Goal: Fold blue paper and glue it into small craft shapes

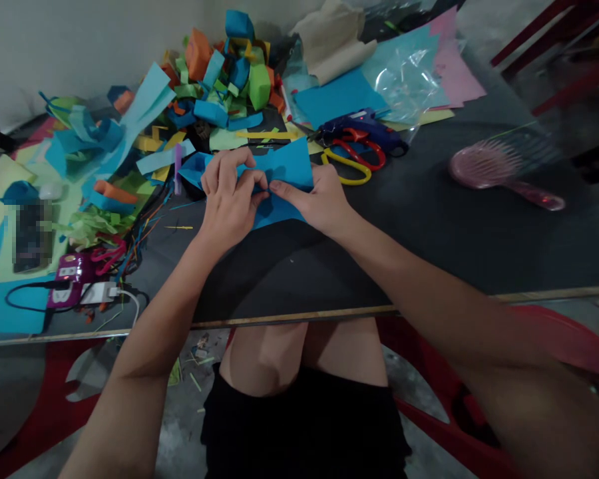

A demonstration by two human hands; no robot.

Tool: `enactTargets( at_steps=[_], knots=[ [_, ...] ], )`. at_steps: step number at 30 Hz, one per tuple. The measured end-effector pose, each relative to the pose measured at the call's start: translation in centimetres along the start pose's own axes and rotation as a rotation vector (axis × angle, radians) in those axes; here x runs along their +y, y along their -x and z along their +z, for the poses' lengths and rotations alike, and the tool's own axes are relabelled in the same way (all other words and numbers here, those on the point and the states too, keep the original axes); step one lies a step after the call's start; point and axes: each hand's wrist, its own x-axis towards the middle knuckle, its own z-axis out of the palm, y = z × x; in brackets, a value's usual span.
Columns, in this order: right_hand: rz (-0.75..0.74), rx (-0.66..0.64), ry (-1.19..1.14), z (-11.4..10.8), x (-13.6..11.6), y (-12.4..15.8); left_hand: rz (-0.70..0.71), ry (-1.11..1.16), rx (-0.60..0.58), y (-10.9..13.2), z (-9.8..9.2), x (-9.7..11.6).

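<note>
A folded sheet of blue paper (292, 161) is held just above the dark table, between both hands. My left hand (232, 196) is closed on its left part, fingers bent and pinching near the middle. On the right part, my right hand (324, 199) grips the paper with the thumb lying on top; its other fingers are hidden behind. The paper's left end narrows into folded layers, and a lower flap hangs toward me. Just beyond the right hand lie scissors (349, 171) with yellow and red handles, beside a dark blue glue gun (362, 130).
Folded paper pieces (214, 80) in several colours are heaped at the back. Blue and pink sheets (454, 66) and clear plastic lie back right. A pink hairbrush (484, 166) rests at right. At left are a blurred phone (31, 236), a purple power strip (72, 276) and cords.
</note>
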Motion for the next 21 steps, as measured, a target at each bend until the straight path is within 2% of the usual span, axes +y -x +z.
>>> enactTargets(
  at_steps=[7,14,21],
  knots=[
    [-0.009,0.011,0.01,-0.11,-0.08,-0.01,0.032,-0.025,0.035,-0.02,-0.09,0.19],
    [-0.013,0.0,0.01,-0.07,-0.09,-0.04,-0.017,0.043,-0.027,-0.02,-0.19,0.34],
    [-0.003,0.006,0.012,-0.19,-0.19,-0.04,0.024,-0.037,0.042,0.25,0.15,0.21]
  ],
)
